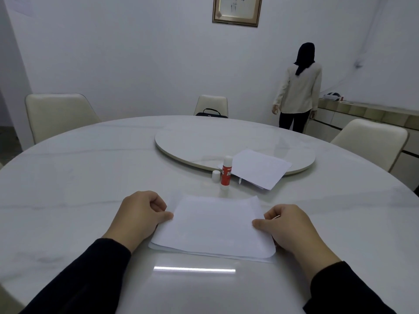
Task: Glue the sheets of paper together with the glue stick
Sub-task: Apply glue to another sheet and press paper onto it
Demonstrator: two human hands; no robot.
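White paper sheets [215, 225] lie stacked on the round white table [68, 189] right in front of me, a lower sheet's edge showing along the near side. My left hand [140, 216] pinches the stack's left edge and my right hand [288, 227] pinches its right edge. A red and white glue stick [226, 172] stands upright just beyond the stack with its top uncovered. Its white cap [216, 176] stands on the table to its left. More white sheets [258, 168] lie further back, partly on the turntable.
A round white turntable [204, 141] sits at the table's middle. Cream chairs stand around the table, one [212, 105] with a black bag on it. A person [297, 87] stands at the far right beside a low counter [362, 109].
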